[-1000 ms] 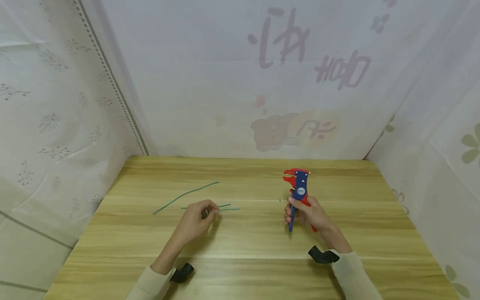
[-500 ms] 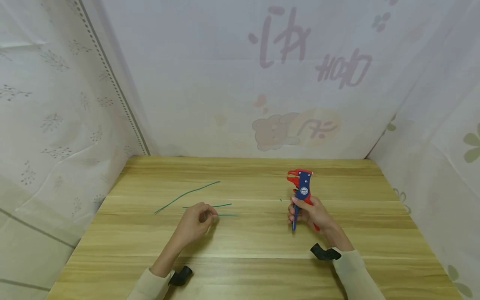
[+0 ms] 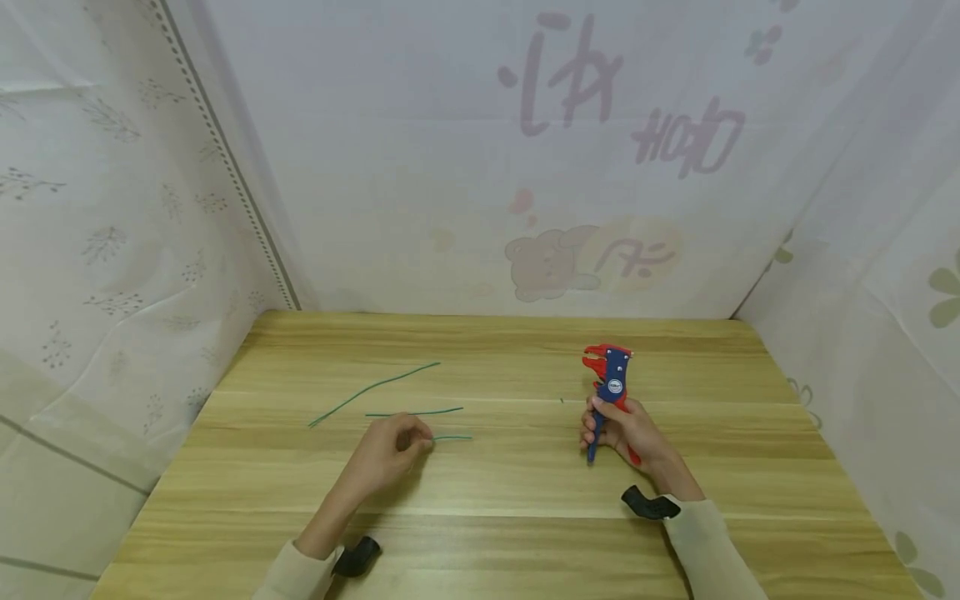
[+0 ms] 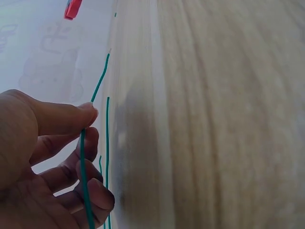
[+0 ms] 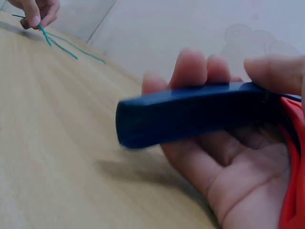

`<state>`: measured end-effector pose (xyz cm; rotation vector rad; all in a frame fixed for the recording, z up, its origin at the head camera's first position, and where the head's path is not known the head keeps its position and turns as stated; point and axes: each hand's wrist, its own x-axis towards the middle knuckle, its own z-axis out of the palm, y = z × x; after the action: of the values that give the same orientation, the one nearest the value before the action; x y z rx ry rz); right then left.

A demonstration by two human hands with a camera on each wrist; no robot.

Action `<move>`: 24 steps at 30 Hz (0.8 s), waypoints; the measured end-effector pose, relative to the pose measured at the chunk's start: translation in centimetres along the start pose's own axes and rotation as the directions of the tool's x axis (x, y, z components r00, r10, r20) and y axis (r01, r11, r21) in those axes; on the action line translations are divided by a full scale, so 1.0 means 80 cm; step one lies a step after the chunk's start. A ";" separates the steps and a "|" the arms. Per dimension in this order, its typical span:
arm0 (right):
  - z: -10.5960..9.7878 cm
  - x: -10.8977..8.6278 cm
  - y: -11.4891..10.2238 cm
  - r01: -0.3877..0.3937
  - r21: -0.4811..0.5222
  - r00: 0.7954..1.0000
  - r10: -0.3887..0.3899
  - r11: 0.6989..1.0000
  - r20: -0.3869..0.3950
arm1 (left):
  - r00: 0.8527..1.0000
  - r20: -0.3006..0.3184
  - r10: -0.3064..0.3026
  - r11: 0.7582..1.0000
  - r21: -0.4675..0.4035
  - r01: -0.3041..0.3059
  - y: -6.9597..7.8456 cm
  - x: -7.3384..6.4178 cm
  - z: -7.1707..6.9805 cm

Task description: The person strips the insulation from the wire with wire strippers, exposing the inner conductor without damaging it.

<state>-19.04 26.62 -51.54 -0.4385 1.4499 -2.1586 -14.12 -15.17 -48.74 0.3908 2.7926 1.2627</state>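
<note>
My left hand (image 3: 390, 454) pinches a thin green wire (image 3: 453, 437) between thumb and forefinger, its free end pointing right. In the left wrist view the same wire (image 4: 85, 167) runs past the curled fingers, and its far tip looks pale and bare. My right hand (image 3: 630, 433) grips a wire stripper (image 3: 615, 379) with a blue body and red jaws, held upright with the jaws facing left. Seen from the right wrist, its blue handle (image 5: 190, 114) lies across the fingers, with part of the red handle (image 5: 293, 191) at the edge.
Two more green wires lie on the wooden table: a longer bent one (image 3: 375, 385) at the back left and a straighter one (image 3: 435, 412) just behind my left hand. A tiny green scrap (image 3: 562, 401) lies left of the stripper. Patterned cloth (image 3: 420, 167) hangs behind the table.
My left hand has drawn its wire slightly toward me, away from the straighter wire on the table. The right hand has shifted a little to the right with the wire stripper.
</note>
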 end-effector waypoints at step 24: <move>-0.007 0.000 0.005 -0.001 0.090 1.000 0.001 0.996 0.001 | 1.000 0.010 -0.029 0.989 0.148 0.027 0.001 0.004 -0.001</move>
<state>-19.24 26.99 -52.11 -0.4065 1.3455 -2.2127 -14.42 -15.08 -48.63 0.3637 2.8799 1.0476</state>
